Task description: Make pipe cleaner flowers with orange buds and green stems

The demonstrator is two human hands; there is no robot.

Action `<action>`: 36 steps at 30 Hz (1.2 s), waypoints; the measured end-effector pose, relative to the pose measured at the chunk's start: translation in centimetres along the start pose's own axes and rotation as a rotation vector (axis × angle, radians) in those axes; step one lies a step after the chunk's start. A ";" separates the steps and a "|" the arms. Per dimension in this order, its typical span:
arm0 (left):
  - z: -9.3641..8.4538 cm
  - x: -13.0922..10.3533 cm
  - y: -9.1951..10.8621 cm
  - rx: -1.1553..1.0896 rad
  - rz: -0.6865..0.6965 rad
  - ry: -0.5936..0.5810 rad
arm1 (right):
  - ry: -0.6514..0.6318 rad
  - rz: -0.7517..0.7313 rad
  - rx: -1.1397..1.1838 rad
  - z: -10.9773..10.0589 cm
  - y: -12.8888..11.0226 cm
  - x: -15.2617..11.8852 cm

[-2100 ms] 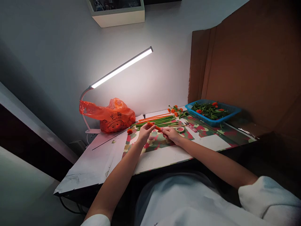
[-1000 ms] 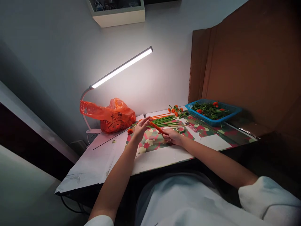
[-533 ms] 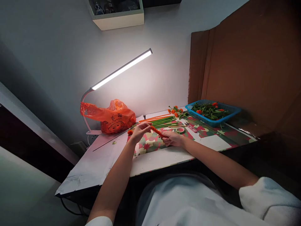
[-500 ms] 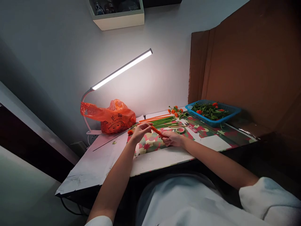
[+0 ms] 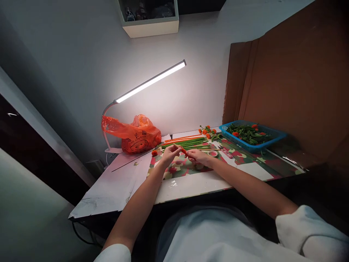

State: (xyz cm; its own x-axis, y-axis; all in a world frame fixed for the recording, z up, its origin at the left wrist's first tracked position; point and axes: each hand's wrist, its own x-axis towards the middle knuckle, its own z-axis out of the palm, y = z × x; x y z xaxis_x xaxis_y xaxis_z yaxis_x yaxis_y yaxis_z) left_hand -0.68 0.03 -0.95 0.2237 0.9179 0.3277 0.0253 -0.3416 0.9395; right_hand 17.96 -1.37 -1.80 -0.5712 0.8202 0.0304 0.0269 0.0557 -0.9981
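Between my hands is a short, fuzzy orange chenille stem (image 5: 184, 151), held above the camouflage-patterned mat. My left hand (image 5: 171, 154) pinches its left end. The fingers of my right hand (image 5: 198, 157) are closed around the other end and partly hide it. Just beyond lie several green stems (image 5: 191, 143) and a few long orange strips (image 5: 182, 138). To the left of my left hand sits a fuzzy orange flower head (image 5: 154, 153). A roll of tape (image 5: 212, 154) lies right beside my right hand, and pink-handled scissors (image 5: 227, 153) are a little further right.
A blue basket (image 5: 253, 146) of green leaves and orange flowers stands at the right, with orange flowers (image 5: 207, 131) lying left of it. An orange plastic bag (image 5: 140, 134) stands under a lit desk lamp (image 5: 149, 83). Tall cardboard (image 5: 286, 76) rises on the right.
My hands have come closer together, and less of the orange chenille stem shows between them. The whole view has shifted, so the table items appear further right.
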 end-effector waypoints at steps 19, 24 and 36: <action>0.5 0.3 -0.6 -0.058 -0.030 0.192 | 0.419 -0.467 -0.810 -0.8 2.8 3.1; 0.2 0.2 0.1 0.040 0.120 0.088 | 0.306 -0.441 -0.561 -0.9 2.4 2.5; 0.8 0.0 0.1 0.134 -0.073 0.259 | 0.527 -0.578 -0.909 -0.5 2.0 2.5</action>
State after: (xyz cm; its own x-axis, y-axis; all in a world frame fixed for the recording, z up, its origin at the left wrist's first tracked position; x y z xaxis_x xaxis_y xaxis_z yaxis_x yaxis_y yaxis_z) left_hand 0.06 -0.16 -0.91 -0.0389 0.9560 0.2907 0.1646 -0.2809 0.9455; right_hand 16.99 1.01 -3.65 -0.2888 0.6618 0.6918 0.5676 0.7003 -0.4329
